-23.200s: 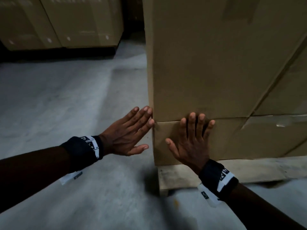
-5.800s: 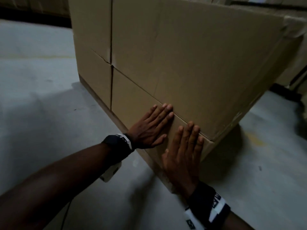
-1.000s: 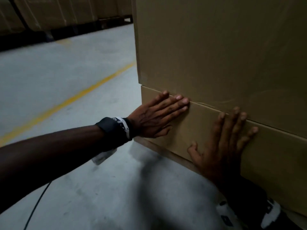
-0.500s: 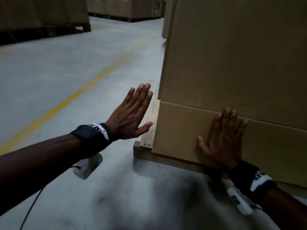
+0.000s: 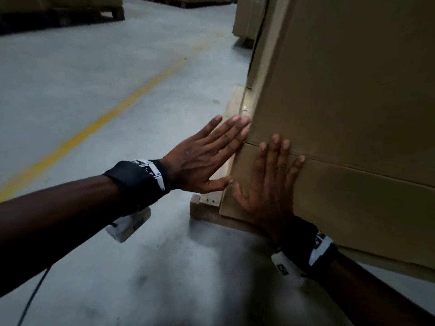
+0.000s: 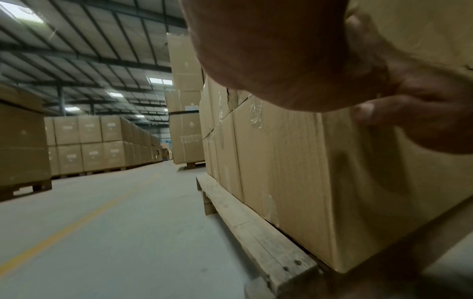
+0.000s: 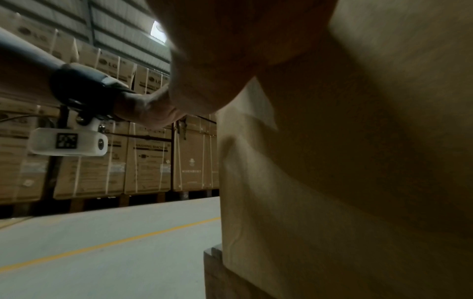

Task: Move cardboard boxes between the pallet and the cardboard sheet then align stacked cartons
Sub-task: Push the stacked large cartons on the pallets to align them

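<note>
A tall upper carton (image 5: 348, 85) stands on a lower carton (image 5: 341, 198), both on a wooden pallet (image 5: 207, 203). My right hand (image 5: 270, 184) lies flat on the front face at the corner, fingers across the seam between the two cartons. My left hand (image 5: 211, 156) is flat with straight fingers along the cartons' left side face, fingertips at the seam. In the left wrist view the carton side (image 6: 294, 182) and the pallet board (image 6: 250, 232) run away along the aisle. The right wrist view shows the carton corner (image 7: 256, 182) close up, mostly in shadow.
Grey concrete floor (image 5: 94, 90) with a yellow line (image 5: 98, 123) lies to the left. More stacks of cartons on pallets (image 6: 97, 145) line the far side of the aisle. Another tall stack (image 6: 184, 101) stands just behind this pallet.
My left hand, held in the air half a second ago, has come in against the cartons' left side at the corner. My right hand has slid left to the corner.
</note>
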The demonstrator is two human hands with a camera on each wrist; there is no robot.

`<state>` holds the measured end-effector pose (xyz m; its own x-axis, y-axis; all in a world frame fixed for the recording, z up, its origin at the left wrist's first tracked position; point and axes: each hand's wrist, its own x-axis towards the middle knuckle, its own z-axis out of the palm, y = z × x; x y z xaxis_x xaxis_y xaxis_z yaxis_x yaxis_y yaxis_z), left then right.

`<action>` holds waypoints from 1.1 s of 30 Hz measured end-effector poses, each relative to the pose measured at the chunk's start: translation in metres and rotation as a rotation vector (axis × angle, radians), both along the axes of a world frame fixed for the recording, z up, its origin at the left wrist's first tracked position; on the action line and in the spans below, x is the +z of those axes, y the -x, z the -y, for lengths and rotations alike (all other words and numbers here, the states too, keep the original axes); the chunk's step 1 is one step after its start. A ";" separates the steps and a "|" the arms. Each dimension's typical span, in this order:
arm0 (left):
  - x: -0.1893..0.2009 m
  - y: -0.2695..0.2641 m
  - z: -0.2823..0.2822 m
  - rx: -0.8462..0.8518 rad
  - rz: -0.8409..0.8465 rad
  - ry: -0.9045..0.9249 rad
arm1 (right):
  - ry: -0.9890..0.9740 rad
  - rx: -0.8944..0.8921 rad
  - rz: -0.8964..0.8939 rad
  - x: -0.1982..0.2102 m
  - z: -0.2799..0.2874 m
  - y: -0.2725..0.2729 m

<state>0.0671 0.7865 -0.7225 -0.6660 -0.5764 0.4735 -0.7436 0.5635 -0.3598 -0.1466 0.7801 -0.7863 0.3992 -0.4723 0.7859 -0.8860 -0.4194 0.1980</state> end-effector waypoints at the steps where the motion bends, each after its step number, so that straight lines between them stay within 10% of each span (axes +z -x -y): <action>1: 0.002 0.001 -0.002 -0.004 -0.011 -0.019 | 0.012 -0.013 0.016 -0.002 0.002 -0.003; 20: -0.018 0.003 0.033 -0.166 -0.165 -0.202 | 0.099 -0.024 0.032 -0.024 0.020 -0.020; 33: 0.004 -0.040 0.064 -0.355 0.076 -0.212 | 0.007 -0.275 -0.032 -0.015 -0.007 -0.042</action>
